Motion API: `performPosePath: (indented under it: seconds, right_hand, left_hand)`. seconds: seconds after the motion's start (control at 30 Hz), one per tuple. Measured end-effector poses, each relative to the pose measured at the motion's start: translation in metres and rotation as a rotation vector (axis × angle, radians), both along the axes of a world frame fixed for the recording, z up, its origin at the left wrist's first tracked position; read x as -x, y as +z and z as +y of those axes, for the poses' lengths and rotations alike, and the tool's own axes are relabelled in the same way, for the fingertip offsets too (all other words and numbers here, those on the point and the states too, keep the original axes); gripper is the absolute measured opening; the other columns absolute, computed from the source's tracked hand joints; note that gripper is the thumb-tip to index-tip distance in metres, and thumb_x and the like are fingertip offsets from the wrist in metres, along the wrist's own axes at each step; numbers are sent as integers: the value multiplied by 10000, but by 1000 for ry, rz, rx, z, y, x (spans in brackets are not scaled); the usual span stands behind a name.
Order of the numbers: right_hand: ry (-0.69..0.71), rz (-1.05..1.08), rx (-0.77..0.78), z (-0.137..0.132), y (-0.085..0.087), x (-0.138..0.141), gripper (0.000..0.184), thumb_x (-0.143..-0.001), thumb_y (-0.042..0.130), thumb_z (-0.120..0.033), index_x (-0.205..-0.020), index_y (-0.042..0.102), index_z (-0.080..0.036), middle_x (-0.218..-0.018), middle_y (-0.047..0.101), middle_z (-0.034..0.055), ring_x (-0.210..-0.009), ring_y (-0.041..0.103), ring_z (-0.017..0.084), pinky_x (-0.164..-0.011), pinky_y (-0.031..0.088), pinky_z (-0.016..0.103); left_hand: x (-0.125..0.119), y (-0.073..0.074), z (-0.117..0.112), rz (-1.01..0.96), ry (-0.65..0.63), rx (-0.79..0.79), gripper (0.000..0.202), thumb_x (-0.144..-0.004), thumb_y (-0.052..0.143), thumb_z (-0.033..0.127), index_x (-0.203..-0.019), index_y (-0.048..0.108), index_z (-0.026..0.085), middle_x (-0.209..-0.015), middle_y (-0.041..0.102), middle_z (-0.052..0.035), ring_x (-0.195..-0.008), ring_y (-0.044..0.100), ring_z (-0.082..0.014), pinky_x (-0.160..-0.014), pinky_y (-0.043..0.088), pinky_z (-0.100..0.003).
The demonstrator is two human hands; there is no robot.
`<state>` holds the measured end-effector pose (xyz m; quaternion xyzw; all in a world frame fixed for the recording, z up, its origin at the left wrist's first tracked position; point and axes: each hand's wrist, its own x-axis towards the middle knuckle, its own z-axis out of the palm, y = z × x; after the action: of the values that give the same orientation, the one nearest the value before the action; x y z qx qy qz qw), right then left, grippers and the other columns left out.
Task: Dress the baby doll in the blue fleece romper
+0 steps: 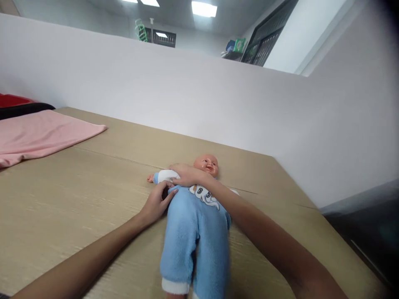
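A baby doll (pixel 199 224) in a fluffy light-blue suit with white cuffs lies on its back on the wooden table (pixel 77 195), head toward the wall. My right hand (pixel 186 174) reaches across the doll's chest and is closed around its white-cuffed arm near the shoulder. My left hand (pixel 157 202) rests against the doll's side just below that arm, fingers curled and pinching the blue fabric.
A pink cloth (pixel 40 135) lies spread on the table's far left, with red and black items (pixel 18 106) behind it. A white partition wall (pixel 187 95) runs along the table's far edge. The table's right edge drops off to a dark floor.
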<state>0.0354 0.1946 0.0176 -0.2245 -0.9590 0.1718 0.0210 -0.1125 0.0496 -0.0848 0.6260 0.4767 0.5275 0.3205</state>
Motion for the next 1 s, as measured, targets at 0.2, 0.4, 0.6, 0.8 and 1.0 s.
performPosePath:
  seconds: [0.2,0.4,0.6,0.8,1.0]
  right_hand:
    - [-49,291,244,4,-3,-36,483,-919,585,-89,-1384,624,-212,-1290,757,64,-1123,713,228,-982,570,344]
    - [-54,426,311,-5,-7,-52,476,-829,549,-33,-1247,693,-211,-1227,761,60,-1141,701,249,-1055,553,403]
    - [37,386,227,-27,9,-51,436,-906,576,-9,-1232,761,-231,-1282,771,83,-1220,710,269,-1127,540,444]
    - [-186,421,216,-66,21,-65,197,-1132,623,-382,-1133,764,-244,-1272,763,96,-1247,699,281,-1156,508,460]
    - [-444,449,200,-86,-5,-63,238,-1054,686,-467,-974,658,-243,-965,745,35,-925,672,256,-883,502,385]
  left_hand:
    - [0,4,-13,118,63,-338,90,-1158,634,326,-1147,681,251,-1045,713,-38,-981,656,-228,-918,528,-370]
    - [5,-5,-23,154,240,-492,121,-1154,635,322,-1237,721,304,-1260,697,-104,-1222,664,-288,-1083,546,-473]
    - [-6,-10,-20,-220,217,-206,249,-1166,579,539,-1204,625,298,-1155,705,-81,-1117,701,-285,-1031,585,-474]
    - [-3,-1,-3,-364,202,29,386,-1083,697,655,-1181,658,284,-1232,679,-60,-1178,655,-264,-1044,539,-392]
    - [4,4,28,-452,68,138,504,-1011,742,739,-1066,612,255,-956,676,-6,-931,643,-213,-864,529,-334]
